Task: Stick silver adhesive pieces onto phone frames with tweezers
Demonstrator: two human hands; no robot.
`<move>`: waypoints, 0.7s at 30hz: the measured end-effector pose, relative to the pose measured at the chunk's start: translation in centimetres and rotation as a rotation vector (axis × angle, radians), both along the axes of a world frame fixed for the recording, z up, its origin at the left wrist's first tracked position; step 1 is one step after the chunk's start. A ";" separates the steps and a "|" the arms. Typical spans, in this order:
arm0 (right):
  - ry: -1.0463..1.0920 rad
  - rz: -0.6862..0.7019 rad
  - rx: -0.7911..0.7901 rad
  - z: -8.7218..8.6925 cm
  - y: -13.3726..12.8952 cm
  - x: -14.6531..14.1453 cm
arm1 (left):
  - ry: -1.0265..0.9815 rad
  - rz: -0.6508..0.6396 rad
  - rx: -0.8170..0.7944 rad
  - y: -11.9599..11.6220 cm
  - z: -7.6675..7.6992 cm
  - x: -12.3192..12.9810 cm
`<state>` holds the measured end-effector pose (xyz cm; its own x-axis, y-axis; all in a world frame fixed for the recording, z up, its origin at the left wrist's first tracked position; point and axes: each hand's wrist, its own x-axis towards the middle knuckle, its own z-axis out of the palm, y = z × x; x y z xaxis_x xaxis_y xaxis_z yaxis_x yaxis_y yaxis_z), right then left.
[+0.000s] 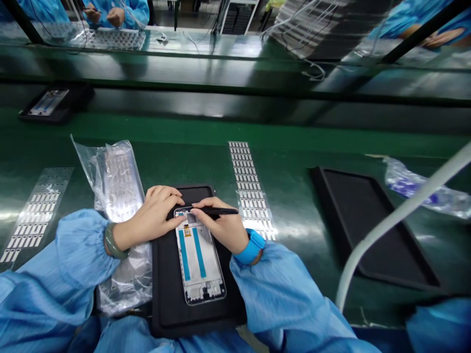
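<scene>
A phone frame (203,255) with two blue strips and a small gold-coloured flex piece lies on a black tray (167,294) in front of me. At its upper left corner is my left hand (156,215), thumb on the frame and fingers bent by the top edge. My right hand (222,225) pinches a slim black pen-like tool (224,211) over the frame's upper end. The tool lies nearly level, and my fingers hide its tip, so its exact kind is unclear.
Left of the tray lies a clear plastic bag (123,181) of sticker sheets. Sticker strips lie at far left (37,211) and behind my right hand (246,176). Another black tray (375,225), a pale curved tube (368,240) and crumpled plastic (427,189) are right. Co-workers sit opposite.
</scene>
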<state>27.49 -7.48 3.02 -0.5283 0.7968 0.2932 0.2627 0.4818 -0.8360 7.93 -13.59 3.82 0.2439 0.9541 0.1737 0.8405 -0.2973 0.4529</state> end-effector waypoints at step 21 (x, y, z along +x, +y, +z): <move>0.339 -0.111 -0.510 1.4 -0.4 0.1 | -0.141 -0.090 0.240 -0.4 1.1 1.1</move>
